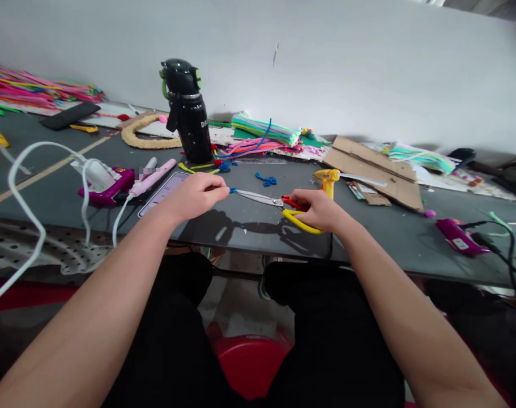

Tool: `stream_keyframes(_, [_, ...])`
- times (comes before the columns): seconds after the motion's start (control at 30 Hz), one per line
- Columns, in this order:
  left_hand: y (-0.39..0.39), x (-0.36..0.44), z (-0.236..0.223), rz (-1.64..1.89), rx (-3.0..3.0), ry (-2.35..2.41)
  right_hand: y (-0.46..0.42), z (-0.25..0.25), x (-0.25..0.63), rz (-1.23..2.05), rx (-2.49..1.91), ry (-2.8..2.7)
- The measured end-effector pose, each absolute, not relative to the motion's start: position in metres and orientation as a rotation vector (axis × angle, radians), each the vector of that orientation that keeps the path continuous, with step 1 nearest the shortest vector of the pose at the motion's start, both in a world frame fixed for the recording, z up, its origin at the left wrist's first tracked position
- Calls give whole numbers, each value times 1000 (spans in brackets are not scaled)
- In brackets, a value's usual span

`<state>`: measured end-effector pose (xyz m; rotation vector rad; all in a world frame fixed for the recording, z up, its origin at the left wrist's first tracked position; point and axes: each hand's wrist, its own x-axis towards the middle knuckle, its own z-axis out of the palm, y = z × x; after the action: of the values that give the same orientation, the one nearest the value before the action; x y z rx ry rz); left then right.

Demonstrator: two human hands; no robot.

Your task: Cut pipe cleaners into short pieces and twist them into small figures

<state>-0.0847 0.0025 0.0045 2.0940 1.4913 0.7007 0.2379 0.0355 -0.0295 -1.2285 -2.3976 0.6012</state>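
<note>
Right hand (316, 209): your fingers are wrapped round the handles of the silver-bladed metal scissors (260, 197), one handle red and the other yellow.
Left hand (201, 195): your thumb and fingertips are pinched together on a small blue fuzzy piece (233, 191), most of it hidden by your fingers.
Scissors: you hold them above the near part of the dark grey tabletop (249, 226), blades pointing left and lying nearly together, their tips at the blue piece; whether the edges touch it, you cannot tell from here.
Loose blue bits: a little cluster of blue fuzzy pieces (266, 179) lies on the tabletop just beyond the blades.
Glue gun: the yellow plastic glue gun (329, 177) is just beyond your right hand, partly hidden by it.
Phone: a flat phone with a lit pale screen (167, 191) lies beside your left hand, partly under your forearm from this view.
Bottle: a black drinking bottle with green clips (192, 124) stands upright beyond your left hand.
Fuzzy stems: a bundle of pastel fuzzy stems (266, 129) lies to the bottle's right, behind a pile of pink ones (255, 148).
Cardboard: a brown folded cardboard sheet (372, 161) lies beyond the glue gun, to its right.
</note>
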Motion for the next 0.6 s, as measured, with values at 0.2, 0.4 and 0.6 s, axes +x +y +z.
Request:
stream_keyframes(0.2, [1,-83,6,704,2097,1492,36,-29,237,616,-1235,-2403])
stream_keyframes(0.4, [2,-84,5,697,2106,1489,36,-28,237,637,-1236,-2409])
stream_keyframes(0.6, [2,-85,5,689,2117,1484,36,-29,237,653,-1227,-2400])
